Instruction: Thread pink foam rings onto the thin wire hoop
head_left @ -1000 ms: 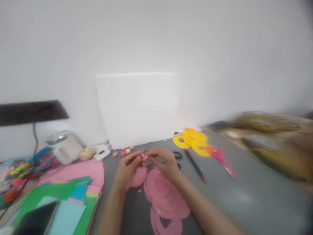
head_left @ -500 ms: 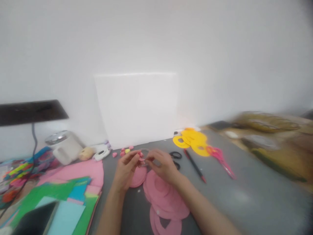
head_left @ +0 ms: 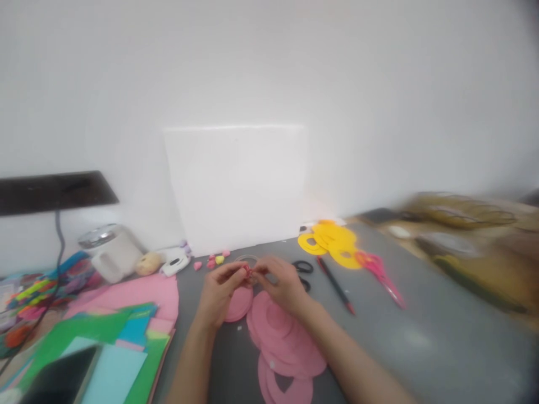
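A small piece of pink-red paper (head_left: 247, 270), which looks rolled, is pinched between the fingertips of my left hand (head_left: 215, 292). Close against it, my right hand (head_left: 280, 281) has thumb and forefinger pressed together at the paper's right side; blur hides the exact grip. Round pink paper pieces (head_left: 240, 306) lie on the table under my left hand. Below my right hand spreads a pile of pink paper circles and rings (head_left: 290, 353). A thin, pale ring (head_left: 246, 257) shows partly behind my fingers.
Black-handled scissors (head_left: 303, 266), a dark pencil (head_left: 336, 285) with red ends, pink scissors (head_left: 381, 275) and yellow paper rings (head_left: 330, 241) lie to the right. Small heart-shaped pieces (head_left: 214, 260) sit behind. Coloured sheets (head_left: 113, 373), a phone (head_left: 59, 379) and a white mug (head_left: 110, 255) stand left.
The pink paper's loose end between my hands no longer hangs out; it looks more tightly rolled. My fingertips have come closer together. The table items stay put.
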`<action>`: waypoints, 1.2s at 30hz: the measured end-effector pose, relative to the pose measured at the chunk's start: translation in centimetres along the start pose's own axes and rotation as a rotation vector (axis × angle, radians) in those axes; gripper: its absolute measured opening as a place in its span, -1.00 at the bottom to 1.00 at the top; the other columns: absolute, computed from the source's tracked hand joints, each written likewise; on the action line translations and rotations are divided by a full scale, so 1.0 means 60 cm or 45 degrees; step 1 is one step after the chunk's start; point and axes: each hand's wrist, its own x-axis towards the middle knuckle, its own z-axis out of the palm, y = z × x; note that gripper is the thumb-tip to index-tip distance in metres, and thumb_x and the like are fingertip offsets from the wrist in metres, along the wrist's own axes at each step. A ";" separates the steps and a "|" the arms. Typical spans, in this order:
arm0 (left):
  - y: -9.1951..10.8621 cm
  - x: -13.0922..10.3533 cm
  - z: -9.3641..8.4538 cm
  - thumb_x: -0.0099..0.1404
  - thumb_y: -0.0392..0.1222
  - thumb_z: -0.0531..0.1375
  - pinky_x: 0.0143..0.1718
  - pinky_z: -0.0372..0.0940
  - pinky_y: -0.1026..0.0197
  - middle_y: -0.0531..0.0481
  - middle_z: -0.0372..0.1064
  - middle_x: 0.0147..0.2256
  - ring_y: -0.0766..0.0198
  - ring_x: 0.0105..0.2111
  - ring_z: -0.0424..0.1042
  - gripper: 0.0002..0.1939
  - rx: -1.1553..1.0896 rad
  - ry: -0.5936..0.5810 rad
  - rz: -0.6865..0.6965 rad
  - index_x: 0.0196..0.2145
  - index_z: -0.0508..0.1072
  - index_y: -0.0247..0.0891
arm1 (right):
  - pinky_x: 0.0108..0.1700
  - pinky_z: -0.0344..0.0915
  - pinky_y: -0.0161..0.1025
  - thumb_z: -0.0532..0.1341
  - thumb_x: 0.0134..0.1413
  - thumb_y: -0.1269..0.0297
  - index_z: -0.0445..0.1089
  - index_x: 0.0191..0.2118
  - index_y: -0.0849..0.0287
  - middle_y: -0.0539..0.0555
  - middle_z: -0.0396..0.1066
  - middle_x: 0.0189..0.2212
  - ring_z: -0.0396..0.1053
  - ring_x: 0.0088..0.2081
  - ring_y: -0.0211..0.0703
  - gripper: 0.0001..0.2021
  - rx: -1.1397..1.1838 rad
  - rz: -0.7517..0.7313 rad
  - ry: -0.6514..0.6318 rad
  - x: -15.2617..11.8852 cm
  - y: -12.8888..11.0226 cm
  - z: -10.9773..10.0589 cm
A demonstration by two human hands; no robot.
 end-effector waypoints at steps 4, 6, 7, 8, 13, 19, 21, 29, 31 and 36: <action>0.001 -0.001 0.001 -0.02 -0.21 0.35 -0.37 0.35 0.20 -0.06 0.49 -0.49 0.28 -0.51 0.43 -0.82 0.007 -0.002 -0.009 -0.40 0.56 -0.33 | -0.36 0.29 -0.31 0.10 0.09 0.42 0.34 -0.36 0.15 0.05 0.41 -0.45 0.34 -0.40 -0.22 -0.91 -0.010 0.018 -0.002 0.000 0.000 0.000; 0.003 -0.002 0.001 -0.02 -0.21 0.34 -0.36 0.35 0.20 -0.06 0.50 -0.48 0.27 -0.50 0.43 -0.82 0.008 -0.002 -0.014 -0.40 0.56 -0.32 | -0.36 0.29 -0.31 0.11 0.09 0.41 0.34 -0.36 0.15 0.06 0.41 -0.45 0.34 -0.40 -0.21 -0.92 -0.009 0.029 0.001 0.000 0.000 -0.001; 0.003 -0.002 0.001 -0.02 -0.21 0.35 -0.36 0.35 0.20 -0.06 0.50 -0.48 0.27 -0.50 0.43 -0.82 0.008 -0.003 -0.017 -0.41 0.56 -0.33 | -0.36 0.29 -0.31 0.12 0.09 0.41 0.34 -0.36 0.15 0.06 0.41 -0.45 0.34 -0.40 -0.21 -0.92 -0.006 0.036 0.003 0.000 0.000 -0.001; 0.003 -0.002 0.001 -0.03 -0.21 0.35 -0.36 0.36 0.20 -0.07 0.50 -0.48 0.27 -0.50 0.43 -0.82 0.006 -0.004 -0.018 -0.41 0.56 -0.33 | -0.36 0.29 -0.30 0.12 0.09 0.41 0.34 -0.36 0.14 0.05 0.41 -0.45 0.34 -0.40 -0.21 -0.92 0.001 0.046 0.001 -0.001 0.000 -0.001; 0.002 -0.001 0.000 -0.02 -0.21 0.35 -0.36 0.36 0.19 -0.07 0.50 -0.48 0.26 -0.50 0.44 -0.81 0.015 -0.016 -0.014 -0.40 0.55 -0.34 | -0.34 0.29 -0.31 0.13 0.09 0.41 0.35 -0.36 0.15 0.04 0.41 -0.45 0.34 -0.40 -0.22 -0.93 0.031 0.064 -0.012 -0.001 0.001 -0.001; 0.001 -0.001 -0.002 0.01 -0.20 0.33 -0.36 0.36 0.19 -0.08 0.50 -0.48 0.26 -0.50 0.44 -0.81 0.069 -0.026 0.003 -0.39 0.55 -0.34 | -0.36 0.29 -0.32 0.13 0.10 0.39 0.36 -0.37 0.15 0.04 0.41 -0.46 0.34 -0.41 -0.23 -0.92 0.030 0.062 0.000 0.001 -0.001 -0.002; 0.001 -0.002 -0.002 0.01 -0.20 0.33 -0.36 0.36 0.18 -0.08 0.50 -0.48 0.25 -0.50 0.44 -0.81 0.081 -0.030 -0.001 -0.38 0.55 -0.35 | -0.36 0.29 -0.32 0.13 0.10 0.38 0.36 -0.37 0.15 0.04 0.41 -0.46 0.34 -0.41 -0.24 -0.92 0.030 0.059 -0.001 0.001 -0.001 -0.002; 0.018 -0.009 -0.003 0.04 -0.18 0.29 -0.37 0.35 0.19 -0.08 0.49 -0.55 0.21 -0.51 0.45 -0.82 0.365 -0.118 -0.014 -0.38 0.56 -0.33 | -0.38 0.32 -0.32 0.18 0.07 0.29 0.40 -0.33 0.14 0.06 0.43 -0.45 0.38 -0.43 -0.22 -0.93 0.027 0.066 -0.030 -0.005 0.016 -0.004; 0.025 -0.011 -0.007 0.06 -0.19 0.27 -0.36 0.34 0.20 -0.07 0.49 -0.55 0.22 -0.51 0.44 -0.84 0.425 -0.193 -0.020 -0.39 0.56 -0.31 | -0.38 0.33 -0.31 0.21 0.05 0.23 0.39 -0.26 0.13 0.05 0.43 -0.46 0.38 -0.44 -0.23 -0.86 0.034 0.100 -0.032 -0.007 0.018 -0.007; 0.038 -0.017 -0.013 0.07 -0.19 0.26 -0.41 0.34 0.20 -0.10 0.46 -0.48 0.22 -0.52 0.43 -0.86 0.438 -0.419 -0.058 -0.43 0.57 -0.30 | -0.43 0.30 -0.32 0.31 -0.14 0.07 0.39 -0.37 0.15 0.02 0.40 -0.51 0.35 -0.48 -0.23 -0.74 -0.012 0.114 -0.103 -0.009 0.027 -0.016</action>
